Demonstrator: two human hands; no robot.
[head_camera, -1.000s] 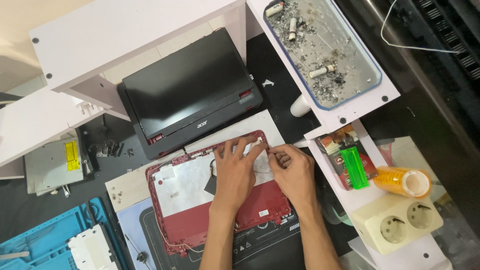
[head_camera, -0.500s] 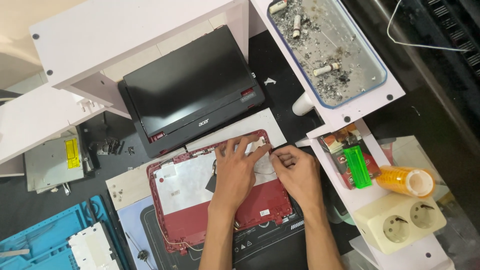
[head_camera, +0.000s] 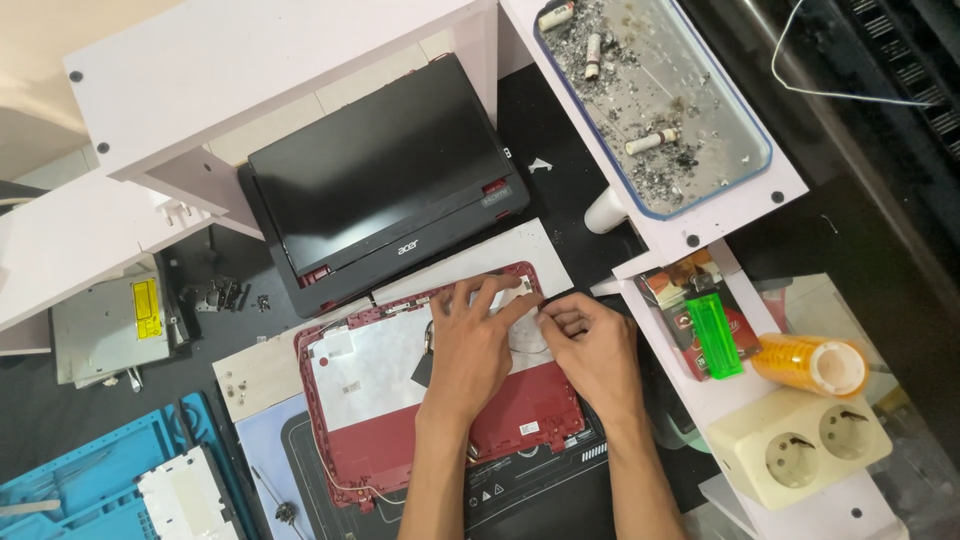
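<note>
We are looking straight down on a crowded repair bench with a dark top, bordered by white shelf boards. A clear rectangular tray littered with ash and cigarette ends is resting on the upper right board. A black laptop screen panel is lying above the centre, a silver flat drive with a yellow label at the left, and a blue plastic organiser tray at the lower left. At the right we are seeing a green lighter, an orange roll of tape and a cream double power socket.

The red laptop lid shell with its silver inner lining is lying open side up at the centre, on a pale mat. Our left hand is pressing flat on the shell's upper right area, fingers spread and closing on nothing. Our right hand is sitting just beside it at the shell's upper right corner, fingertips pinched narrowly together; we cannot tell what, if anything, they are pinching.
</note>
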